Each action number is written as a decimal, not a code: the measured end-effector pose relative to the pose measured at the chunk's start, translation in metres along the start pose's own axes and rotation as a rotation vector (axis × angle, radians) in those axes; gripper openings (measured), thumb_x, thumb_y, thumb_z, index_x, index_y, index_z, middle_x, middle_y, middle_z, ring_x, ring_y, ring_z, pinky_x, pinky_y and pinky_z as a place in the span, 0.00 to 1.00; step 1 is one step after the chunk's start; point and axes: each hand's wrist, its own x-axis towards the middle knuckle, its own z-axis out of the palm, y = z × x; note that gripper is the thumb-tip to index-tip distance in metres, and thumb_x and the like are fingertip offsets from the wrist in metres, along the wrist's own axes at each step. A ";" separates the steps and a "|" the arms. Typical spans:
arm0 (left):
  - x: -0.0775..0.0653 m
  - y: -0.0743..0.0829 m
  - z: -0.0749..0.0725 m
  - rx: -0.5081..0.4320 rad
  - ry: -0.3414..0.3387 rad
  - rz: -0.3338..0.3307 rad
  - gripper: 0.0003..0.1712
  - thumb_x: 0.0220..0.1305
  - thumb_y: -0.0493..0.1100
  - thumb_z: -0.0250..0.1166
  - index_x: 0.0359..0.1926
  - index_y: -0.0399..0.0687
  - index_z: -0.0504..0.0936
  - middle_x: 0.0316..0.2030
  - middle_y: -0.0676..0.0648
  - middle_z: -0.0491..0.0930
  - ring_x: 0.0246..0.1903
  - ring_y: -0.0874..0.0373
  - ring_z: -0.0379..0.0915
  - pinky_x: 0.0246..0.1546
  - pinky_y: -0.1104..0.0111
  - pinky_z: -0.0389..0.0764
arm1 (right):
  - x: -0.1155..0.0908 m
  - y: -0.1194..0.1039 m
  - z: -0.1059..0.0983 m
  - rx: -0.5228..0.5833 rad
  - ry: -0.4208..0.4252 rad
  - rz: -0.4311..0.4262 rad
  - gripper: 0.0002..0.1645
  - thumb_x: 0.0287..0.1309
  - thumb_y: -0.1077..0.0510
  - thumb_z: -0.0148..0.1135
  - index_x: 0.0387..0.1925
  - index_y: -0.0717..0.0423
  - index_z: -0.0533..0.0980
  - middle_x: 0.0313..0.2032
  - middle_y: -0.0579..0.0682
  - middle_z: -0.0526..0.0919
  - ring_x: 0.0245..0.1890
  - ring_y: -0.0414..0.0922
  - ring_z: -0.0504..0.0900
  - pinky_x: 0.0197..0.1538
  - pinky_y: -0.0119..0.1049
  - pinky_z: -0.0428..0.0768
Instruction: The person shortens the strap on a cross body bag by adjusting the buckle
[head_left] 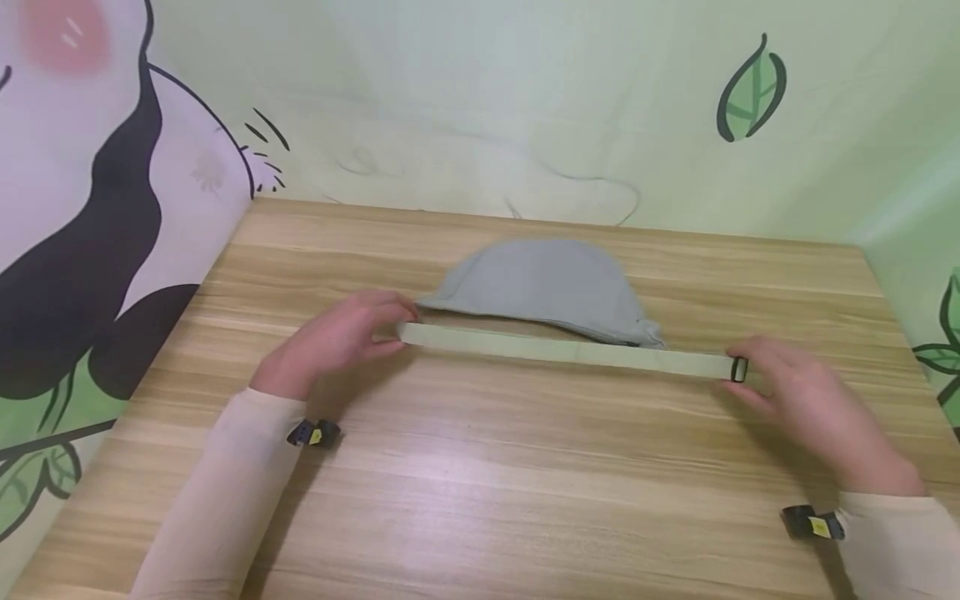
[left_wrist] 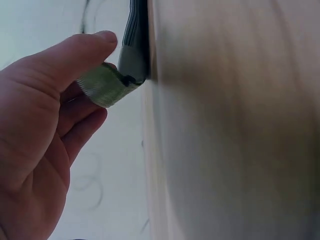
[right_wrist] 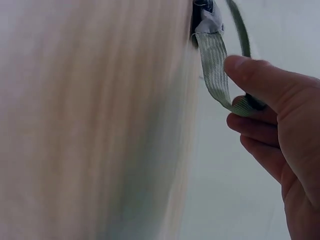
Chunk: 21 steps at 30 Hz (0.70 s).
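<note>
A grey half-moon bag (head_left: 540, 279) lies on the wooden table, its straight edge facing the person. Its pale green webbing strap (head_left: 562, 348) is stretched sideways in front of it, doubling back at both ends. At the strap's left bend, my left hand (head_left: 337, 337) holds the webbing between thumb and fingers; the left wrist view shows the folded strap (left_wrist: 102, 85) there. My right hand (head_left: 817, 400) grips the other bend beside a black slider buckle (head_left: 739, 369). In the right wrist view the strap (right_wrist: 215, 65) curves from the bag's corner into the fingers.
The wooden table (head_left: 525, 500) extends around the bag on all sides. Behind it stands a pale green wall (head_left: 465, 100) with drawn leaves, and a panda drawing covers the left side. Each wrist wears a small black device, one on the left (head_left: 313, 433) and one on the right (head_left: 813, 523).
</note>
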 end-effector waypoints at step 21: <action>-0.008 0.021 -0.001 0.011 0.145 -0.083 0.12 0.64 0.47 0.63 0.47 0.50 0.81 0.52 0.51 0.78 0.54 0.56 0.73 0.58 0.61 0.72 | 0.002 -0.030 -0.006 0.091 -0.068 0.186 0.25 0.59 0.51 0.64 0.56 0.57 0.73 0.52 0.58 0.79 0.53 0.58 0.76 0.54 0.55 0.71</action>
